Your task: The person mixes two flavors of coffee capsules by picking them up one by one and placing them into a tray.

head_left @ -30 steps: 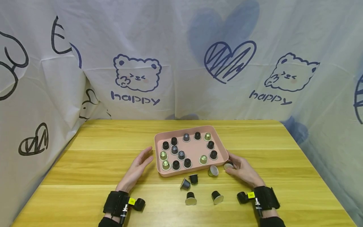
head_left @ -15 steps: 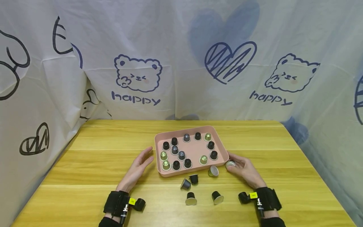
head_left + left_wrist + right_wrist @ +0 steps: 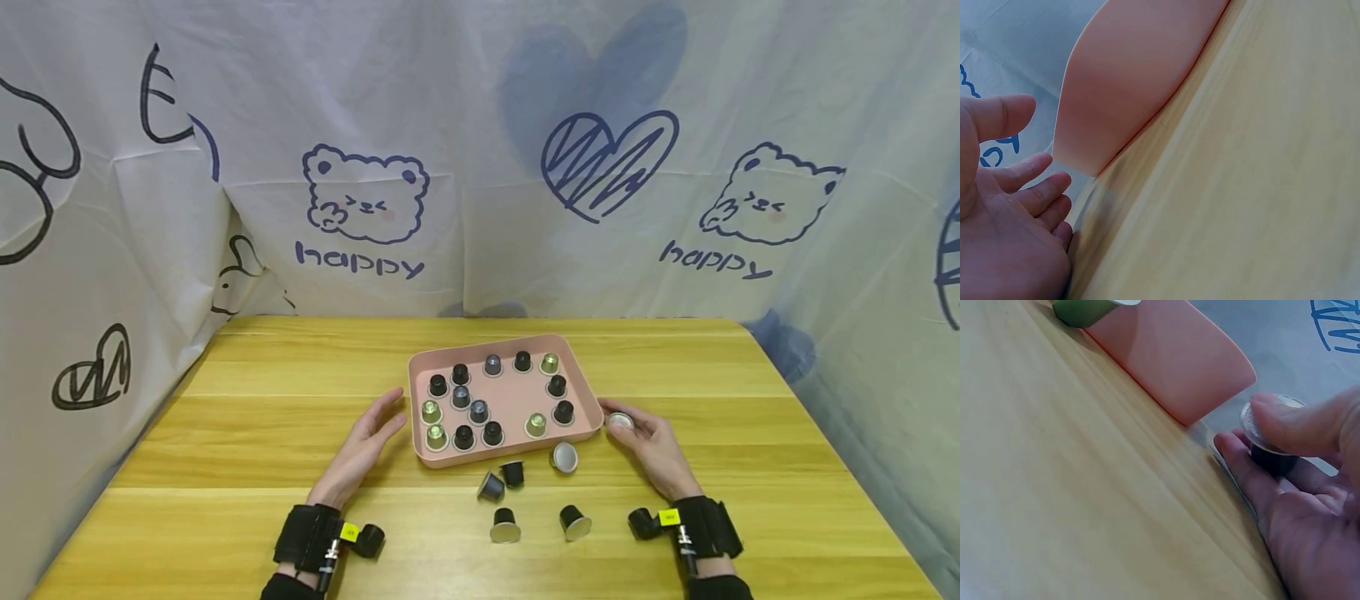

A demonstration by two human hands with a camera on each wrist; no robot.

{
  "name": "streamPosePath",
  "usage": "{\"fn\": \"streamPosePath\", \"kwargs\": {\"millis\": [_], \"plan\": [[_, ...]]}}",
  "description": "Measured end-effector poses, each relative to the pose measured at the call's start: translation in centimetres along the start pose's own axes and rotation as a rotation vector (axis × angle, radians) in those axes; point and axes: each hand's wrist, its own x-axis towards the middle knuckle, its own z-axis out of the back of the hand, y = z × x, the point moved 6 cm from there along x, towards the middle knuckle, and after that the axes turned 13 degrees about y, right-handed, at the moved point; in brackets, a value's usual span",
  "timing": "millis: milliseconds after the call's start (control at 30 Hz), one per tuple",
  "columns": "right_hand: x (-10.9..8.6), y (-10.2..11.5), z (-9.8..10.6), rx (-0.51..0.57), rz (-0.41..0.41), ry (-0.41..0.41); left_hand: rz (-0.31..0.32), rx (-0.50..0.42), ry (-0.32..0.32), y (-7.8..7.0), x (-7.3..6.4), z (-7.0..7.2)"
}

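A pink tray [image 3: 513, 393] holds several coffee capsules, black, grey-blue and light green, standing lid down. Beyond its front right corner, my right hand [image 3: 651, 446] holds a black coffee capsule [image 3: 1272, 461]; the thumb lies on its silvery lid, which faces up, and the fingers are beneath. At the tray's left side is my left hand [image 3: 367, 442], palm turned toward the wall, fingers relaxed and holding nothing. In the left wrist view its fingertips come close to the tray wall [image 3: 1129, 75]; whether they touch is unclear.
In front of the tray lie several loose capsules: a green one [image 3: 1082, 309] with its lid toward me, a black one [image 3: 513, 473], a dark grey one [image 3: 491, 487], and two black ones with pale lids [image 3: 505, 527] nearer. A printed white cloth [image 3: 480, 233] hangs behind the wooden table [image 3: 247, 467].
The capsule in my right hand has turned until its lid faces up, moving slightly right and back. The loose green capsule's lid has rolled slightly toward me. My left hand has stayed put.
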Motion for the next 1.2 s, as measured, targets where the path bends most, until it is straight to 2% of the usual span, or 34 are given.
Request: {"fn": "streamPosePath", "kwargs": {"millis": [67,300,533,633,967,1033,1200], "plan": [[0.06,-0.05,0.06,0.035,0.020,-0.017,-0.001,0.001,0.000,-0.02,0.00,0.00],[0.34,0.27,-0.12,0.342,0.151,-0.015,0.001,0.005,-0.002,-0.06,-0.04,0.03],[0.19,0.67,-0.04,0.493,0.226,-0.012,-0.008,0.005,0.002,-0.11,-0.04,0.03],[0.16,0.80,-0.04,0.546,0.243,-0.011,-0.008,0.007,0.000,-0.09,-0.03,0.03],[0.35,0.79,-0.05,0.592,0.179,-0.047,-0.005,0.011,0.003,-0.07,-0.07,0.03],[0.34,0.73,-0.09,0.616,0.175,-0.036,-0.005,0.011,0.004,-0.05,-0.06,0.03],[0.24,0.91,-0.26,0.687,0.246,0.055,-0.008,0.009,0.005,-0.05,-0.04,-0.01]]}}
